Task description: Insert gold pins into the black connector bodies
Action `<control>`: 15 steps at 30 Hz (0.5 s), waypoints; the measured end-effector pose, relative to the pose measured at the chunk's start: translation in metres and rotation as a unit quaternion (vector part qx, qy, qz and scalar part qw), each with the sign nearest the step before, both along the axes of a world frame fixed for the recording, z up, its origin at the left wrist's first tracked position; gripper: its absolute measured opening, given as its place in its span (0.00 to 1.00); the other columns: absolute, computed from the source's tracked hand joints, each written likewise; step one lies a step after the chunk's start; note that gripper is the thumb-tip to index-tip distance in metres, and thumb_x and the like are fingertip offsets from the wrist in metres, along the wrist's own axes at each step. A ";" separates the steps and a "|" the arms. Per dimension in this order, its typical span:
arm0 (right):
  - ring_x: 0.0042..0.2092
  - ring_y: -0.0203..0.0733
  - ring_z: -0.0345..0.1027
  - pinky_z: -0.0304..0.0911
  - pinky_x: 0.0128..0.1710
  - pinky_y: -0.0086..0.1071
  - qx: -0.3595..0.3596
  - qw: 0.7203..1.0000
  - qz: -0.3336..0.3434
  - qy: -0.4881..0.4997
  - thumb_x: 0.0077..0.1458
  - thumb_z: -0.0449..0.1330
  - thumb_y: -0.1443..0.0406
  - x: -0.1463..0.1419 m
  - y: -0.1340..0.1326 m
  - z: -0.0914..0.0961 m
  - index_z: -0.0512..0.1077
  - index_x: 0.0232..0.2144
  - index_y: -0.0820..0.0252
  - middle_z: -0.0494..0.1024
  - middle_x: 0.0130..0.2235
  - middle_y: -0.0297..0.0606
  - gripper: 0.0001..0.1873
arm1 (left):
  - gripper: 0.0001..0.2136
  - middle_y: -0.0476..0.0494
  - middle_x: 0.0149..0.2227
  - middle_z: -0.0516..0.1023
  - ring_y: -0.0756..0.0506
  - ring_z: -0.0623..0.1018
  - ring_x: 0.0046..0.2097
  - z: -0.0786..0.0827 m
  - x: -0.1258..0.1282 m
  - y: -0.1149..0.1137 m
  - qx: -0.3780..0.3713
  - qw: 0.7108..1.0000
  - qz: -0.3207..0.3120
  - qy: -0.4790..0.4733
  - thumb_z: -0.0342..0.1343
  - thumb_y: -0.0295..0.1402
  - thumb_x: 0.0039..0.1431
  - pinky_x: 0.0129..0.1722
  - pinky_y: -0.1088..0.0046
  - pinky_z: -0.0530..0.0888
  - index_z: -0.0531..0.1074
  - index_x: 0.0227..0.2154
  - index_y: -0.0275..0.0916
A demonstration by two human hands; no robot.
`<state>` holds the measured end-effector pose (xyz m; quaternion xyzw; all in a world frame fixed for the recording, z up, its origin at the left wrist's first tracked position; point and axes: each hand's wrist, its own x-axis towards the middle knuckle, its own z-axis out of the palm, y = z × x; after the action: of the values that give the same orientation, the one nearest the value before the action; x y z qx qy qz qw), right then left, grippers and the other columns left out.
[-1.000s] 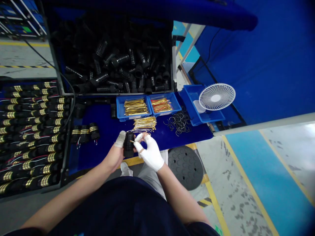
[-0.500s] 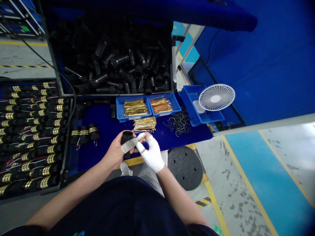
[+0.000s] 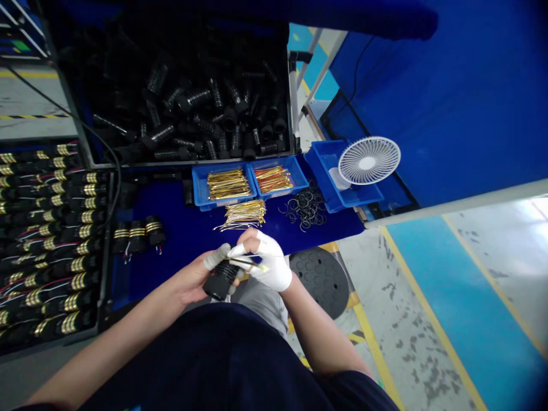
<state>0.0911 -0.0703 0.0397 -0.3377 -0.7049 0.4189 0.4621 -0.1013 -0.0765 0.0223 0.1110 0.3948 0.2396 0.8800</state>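
Observation:
My left hand, its thumb in a grey finger cover, is closed around a black ribbed cylindrical part, tilted over in front of my body. My right hand, in a white glove with bare fingertips, pinches a thin pale wire with a yellowish end beside the part's upper end. Whether the wire enters the part is hidden by my fingers. Just beyond my hands lies a loose bundle of gold-and-white wires on the blue cloth.
Two blue bins hold gold contact strips and red-and-gold wires. Black rings lie to their right, near a white fan. A crate of black ribbed parts stands behind. Gold-banded assemblies sit left, beside a full tray.
The black part has tipped from upright to slanted in my left hand. My right hand has turned, and a thin wire now shows across its fingers. The whole view has shifted slightly.

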 end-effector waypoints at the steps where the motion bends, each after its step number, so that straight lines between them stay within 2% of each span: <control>1: 0.36 0.40 0.70 0.67 0.39 0.35 -0.002 1.000 -0.024 0.004 0.60 0.65 0.62 -0.003 -0.002 -0.002 0.76 0.35 0.54 0.74 0.33 0.35 0.03 | 0.20 0.35 0.29 0.81 0.42 0.81 0.27 0.001 0.001 -0.002 0.000 1.000 -0.002 -0.006 0.69 0.48 0.51 0.26 0.67 0.80 0.80 0.34 0.33; 4: 0.32 0.40 0.67 0.65 0.36 0.36 -0.057 0.991 -0.120 0.019 0.59 0.62 0.61 -0.009 -0.011 -0.010 0.70 0.29 0.55 0.70 0.30 0.33 0.08 | 0.23 0.37 0.33 0.82 0.38 0.83 0.35 0.005 0.005 -0.005 0.040 0.998 0.053 -0.002 0.72 0.47 0.47 0.33 0.64 0.81 0.80 0.41 0.37; 7: 0.32 0.41 0.65 0.64 0.36 0.36 -0.098 0.971 -0.220 -0.001 0.59 0.58 0.63 -0.010 -0.019 -0.015 0.64 0.27 0.54 0.68 0.30 0.33 0.10 | 0.24 0.36 0.40 0.82 0.36 0.82 0.43 0.006 0.012 -0.005 0.076 0.994 0.072 0.011 0.72 0.42 0.49 0.41 0.62 0.81 0.78 0.48 0.37; 9: 0.34 0.42 0.66 0.63 0.38 0.37 -0.069 0.970 -0.225 -0.062 0.59 0.57 0.65 -0.009 -0.023 -0.014 0.64 0.28 0.54 0.70 0.32 0.35 0.08 | 0.24 0.34 0.45 0.81 0.36 0.81 0.47 0.006 0.016 -0.003 0.083 0.994 0.065 0.017 0.69 0.42 0.53 0.43 0.63 0.80 0.77 0.50 0.36; 12: 0.39 0.44 0.69 0.64 0.41 0.38 -0.031 0.975 -0.171 -0.135 0.59 0.58 0.66 -0.003 -0.025 -0.009 0.67 0.32 0.54 0.73 0.35 0.37 0.03 | 0.26 0.36 0.49 0.80 0.38 0.80 0.48 0.008 0.019 -0.001 0.103 0.992 0.056 0.049 0.70 0.42 0.53 0.44 0.66 0.79 0.76 0.53 0.39; 15: 0.37 0.43 0.70 0.65 0.41 0.37 -0.101 0.970 -0.187 -0.115 0.59 0.58 0.65 0.004 -0.023 -0.010 0.68 0.30 0.55 0.75 0.33 0.35 0.04 | 0.26 0.43 0.42 0.80 0.44 0.81 0.40 0.011 0.019 -0.001 0.131 0.987 0.064 0.066 0.74 0.37 0.48 0.40 0.71 0.78 0.75 0.51 0.43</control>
<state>0.0956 -0.0929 0.0296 -0.5541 -0.6317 0.3529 0.4115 -0.0822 -0.0771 0.0331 0.2153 0.4232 0.3374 0.8129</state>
